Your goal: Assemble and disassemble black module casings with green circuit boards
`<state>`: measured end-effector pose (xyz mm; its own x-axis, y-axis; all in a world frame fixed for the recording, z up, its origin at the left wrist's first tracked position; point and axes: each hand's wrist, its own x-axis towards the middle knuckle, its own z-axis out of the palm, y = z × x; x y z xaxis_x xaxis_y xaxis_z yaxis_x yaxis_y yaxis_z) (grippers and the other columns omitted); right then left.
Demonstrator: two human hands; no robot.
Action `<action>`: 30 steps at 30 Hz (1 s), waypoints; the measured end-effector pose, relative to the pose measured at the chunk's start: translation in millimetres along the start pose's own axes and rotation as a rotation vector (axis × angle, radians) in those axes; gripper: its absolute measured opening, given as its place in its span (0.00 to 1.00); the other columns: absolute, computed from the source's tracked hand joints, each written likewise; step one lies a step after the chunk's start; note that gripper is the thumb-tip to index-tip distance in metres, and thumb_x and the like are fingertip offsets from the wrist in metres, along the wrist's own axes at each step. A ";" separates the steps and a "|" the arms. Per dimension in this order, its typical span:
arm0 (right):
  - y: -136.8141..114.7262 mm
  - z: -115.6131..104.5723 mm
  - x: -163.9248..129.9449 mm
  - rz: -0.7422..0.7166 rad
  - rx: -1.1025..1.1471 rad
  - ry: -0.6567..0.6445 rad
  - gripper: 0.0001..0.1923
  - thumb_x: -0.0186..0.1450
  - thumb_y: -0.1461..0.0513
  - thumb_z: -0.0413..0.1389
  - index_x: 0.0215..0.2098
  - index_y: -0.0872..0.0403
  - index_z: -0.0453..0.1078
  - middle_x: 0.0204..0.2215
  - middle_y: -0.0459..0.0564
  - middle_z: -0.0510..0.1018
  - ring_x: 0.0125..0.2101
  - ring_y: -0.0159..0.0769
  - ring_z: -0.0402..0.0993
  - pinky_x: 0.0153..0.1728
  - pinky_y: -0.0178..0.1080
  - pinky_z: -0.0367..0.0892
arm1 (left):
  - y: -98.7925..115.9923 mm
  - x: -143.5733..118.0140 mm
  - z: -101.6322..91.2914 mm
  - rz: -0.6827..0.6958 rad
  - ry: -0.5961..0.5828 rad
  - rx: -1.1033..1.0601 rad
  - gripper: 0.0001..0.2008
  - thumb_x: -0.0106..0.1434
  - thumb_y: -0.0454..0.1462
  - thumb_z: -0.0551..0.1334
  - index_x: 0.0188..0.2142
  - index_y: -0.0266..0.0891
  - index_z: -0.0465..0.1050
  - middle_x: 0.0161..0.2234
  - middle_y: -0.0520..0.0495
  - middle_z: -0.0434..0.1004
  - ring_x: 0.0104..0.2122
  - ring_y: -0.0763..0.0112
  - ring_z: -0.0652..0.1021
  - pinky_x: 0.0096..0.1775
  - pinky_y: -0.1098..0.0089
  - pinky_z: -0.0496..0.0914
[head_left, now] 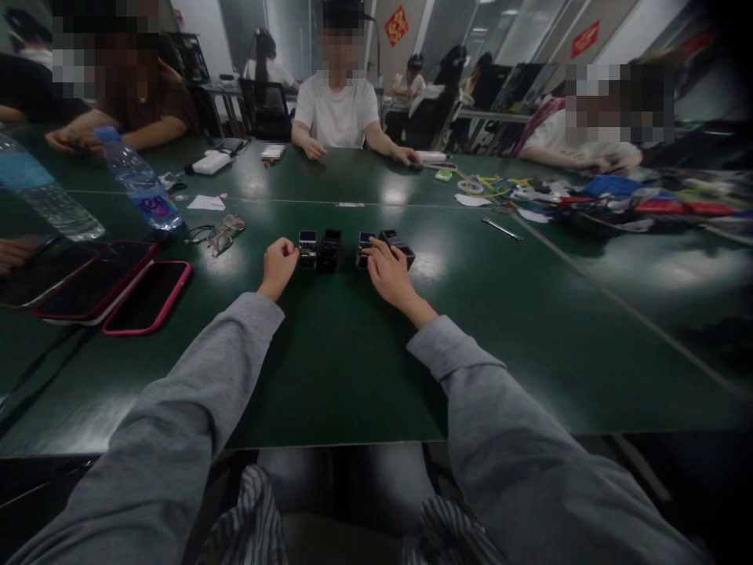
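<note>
My left hand rests on the green table with its fingers curled closed, right beside a small box-like device with a screen. Whether anything is inside those fingers is hidden. Just right of that device stands a black open case or box. My right hand has its fingers stretched and spread, the fingertips touching or hovering over a second small device with a screen. Another black box lies behind and beside the right fingers, partly covered by them.
Phones, water bottles and glasses lie to the left on the table. A metal tool and a heap of cables are at the right. A person in white sits opposite; others sit at both sides.
</note>
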<state>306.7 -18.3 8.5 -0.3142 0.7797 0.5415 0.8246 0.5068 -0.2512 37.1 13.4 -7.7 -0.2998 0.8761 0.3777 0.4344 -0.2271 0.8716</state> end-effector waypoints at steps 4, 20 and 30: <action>-1.4 -0.2 -0.5 0.007 0.001 -0.006 0.20 0.72 0.61 0.38 0.54 0.52 0.68 0.63 0.53 0.67 0.63 0.41 0.62 0.63 0.52 0.50 | 1.5 -1.3 -0.6 0.009 -0.007 -0.018 0.10 0.54 0.30 0.60 0.22 0.40 0.58 0.21 0.56 0.61 0.23 0.75 0.64 0.29 0.71 0.57; 55.2 2.5 1.4 0.323 0.085 0.188 0.25 0.66 0.53 0.51 0.57 0.57 0.64 0.53 0.64 0.71 0.53 0.52 0.69 0.51 0.56 0.67 | 0.4 -0.1 -0.2 -0.015 -0.007 -0.014 0.10 0.54 0.29 0.60 0.23 0.40 0.58 0.21 0.56 0.63 0.24 0.75 0.65 0.30 0.71 0.58; 56.2 -7.0 -2.7 0.268 0.106 0.210 0.26 0.59 0.63 0.56 0.56 0.57 0.63 0.51 0.60 0.74 0.52 0.49 0.72 0.53 0.51 0.69 | -0.1 -0.5 -0.7 -0.004 -0.004 -0.034 0.10 0.54 0.30 0.60 0.22 0.40 0.58 0.21 0.56 0.62 0.23 0.75 0.65 0.30 0.71 0.58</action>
<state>357.2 5.5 -1.4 0.0196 0.8034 0.5952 0.8080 0.3379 -0.4827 36.6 12.7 -7.7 -0.2978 0.8789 0.3726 0.4043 -0.2375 0.8833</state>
